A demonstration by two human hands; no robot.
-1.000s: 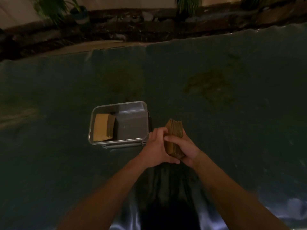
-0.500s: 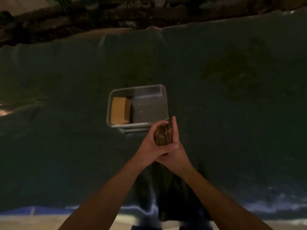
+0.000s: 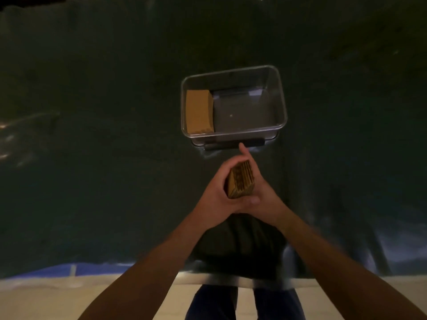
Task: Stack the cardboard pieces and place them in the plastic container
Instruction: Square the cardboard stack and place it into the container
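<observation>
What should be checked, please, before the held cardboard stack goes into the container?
1. Stack held by both hands, left hand and right hand: ok.
2. Stack edges squared: not ok, layers look slightly fanned.
3. Container open, no lid on it: ok.
4. Free floor space to the right of the stack already inside: ok.
5. Path from hands to container clear: ok.
6. Whether the held stack fits the free space: cannot tell.
</observation>
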